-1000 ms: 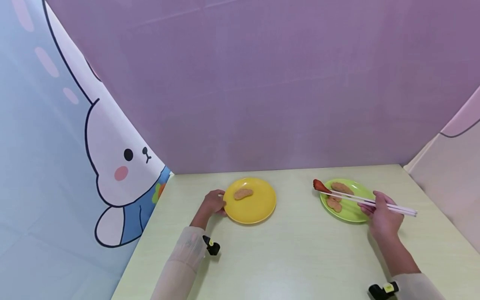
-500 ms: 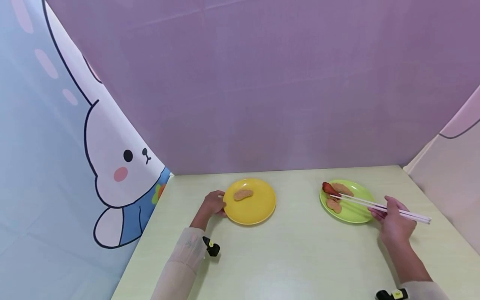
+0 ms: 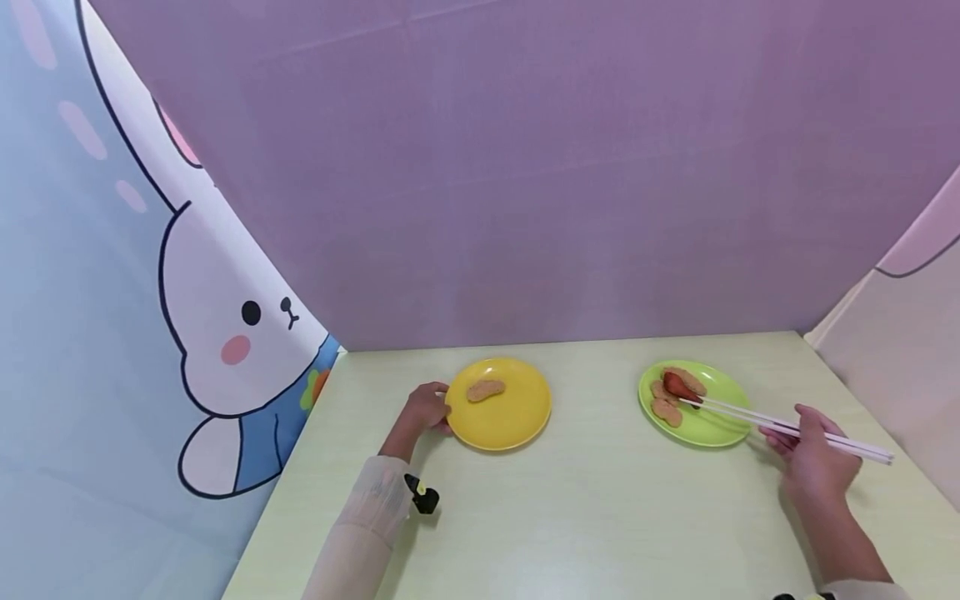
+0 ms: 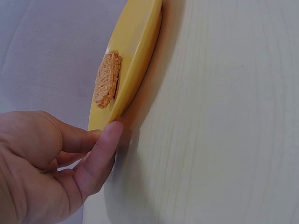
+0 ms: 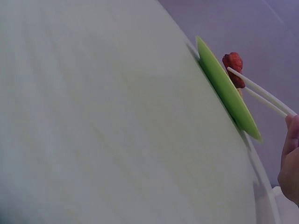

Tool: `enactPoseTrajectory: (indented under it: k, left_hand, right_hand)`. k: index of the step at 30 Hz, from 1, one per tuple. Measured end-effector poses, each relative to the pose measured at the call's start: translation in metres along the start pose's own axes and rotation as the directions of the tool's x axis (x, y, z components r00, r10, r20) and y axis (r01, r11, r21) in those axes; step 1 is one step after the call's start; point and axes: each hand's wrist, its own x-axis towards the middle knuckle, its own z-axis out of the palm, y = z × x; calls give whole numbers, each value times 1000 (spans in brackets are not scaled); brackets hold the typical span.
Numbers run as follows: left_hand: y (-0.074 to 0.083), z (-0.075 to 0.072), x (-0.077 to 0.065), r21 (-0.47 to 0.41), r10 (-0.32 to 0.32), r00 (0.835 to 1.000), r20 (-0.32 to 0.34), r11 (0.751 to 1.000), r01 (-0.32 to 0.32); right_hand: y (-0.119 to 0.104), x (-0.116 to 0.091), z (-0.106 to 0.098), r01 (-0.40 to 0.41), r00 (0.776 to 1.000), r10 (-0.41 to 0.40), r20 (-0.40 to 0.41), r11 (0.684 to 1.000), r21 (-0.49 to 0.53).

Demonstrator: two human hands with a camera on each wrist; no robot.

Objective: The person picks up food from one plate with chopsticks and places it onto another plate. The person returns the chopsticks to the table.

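Observation:
At the left rim of a yellow plate (image 3: 510, 423), my left hand (image 3: 429, 408) pinches the edge between thumb and fingers. A brown, crumb-coated piece of food (image 4: 107, 79), like a chicken nugget, lies on that plate. My right hand (image 3: 821, 460) grips a pair of white chopsticks (image 3: 798, 431) by their upper part. Their tips are at a red-brown chicken drumstick (image 3: 678, 386) over the left part of a green plate (image 3: 716, 432). Under and around the drumstick, several brown nuggets (image 3: 666, 412) lie on the green plate, partly covered by it.
Both plates stand on a pale wood-grain table (image 3: 570, 517), with a wide gap between them. A purple cloth wall (image 3: 525, 208) rises behind its far edge. To the left hangs a blue cloth with a rabbit print (image 3: 225, 333); a pale cloth (image 3: 900, 350) closes the right side.
My right hand and the chopsticks have moved right, bringing the drumstick from the green plate's left edge inward over the nuggets. My left hand stays at the yellow plate's rim.

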Motion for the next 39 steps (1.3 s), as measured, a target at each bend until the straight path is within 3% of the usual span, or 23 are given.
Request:
enactPoseTrajectory:
  k: [11, 15, 21, 30, 35, 39]
  left_hand:
    - [0, 0, 2, -20, -9, 1000, 2, 1000, 9]
    - [0, 1, 1, -30, -12, 1000, 10, 999, 13]
    - [2, 0, -2, -27, 5, 1000, 1, 1000, -5]
    - [2, 0, -2, 1, 9, 1000, 6, 1000, -9]
    - [1, -1, -1, 7, 11, 1000, -1, 1000, -11]
    - [0, -1, -2, 7, 18, 1000, 1, 1000, -18]
  right_hand:
    - [-13, 3, -15, -54, 998, 54, -27, 999, -1]
    - [-17, 4, -20, -40, 999, 40, -22, 999, -20]
    - [-23, 6, -24, -1, 1000, 2, 10, 999, -42]
    - [-28, 4, -28, -22, 998, 27, 50, 995, -92]
    - [-28, 5, -29, -29, 990, 37, 134, 998, -58]
    - [-28, 5, -29, -26, 991, 29, 129, 999, -25]
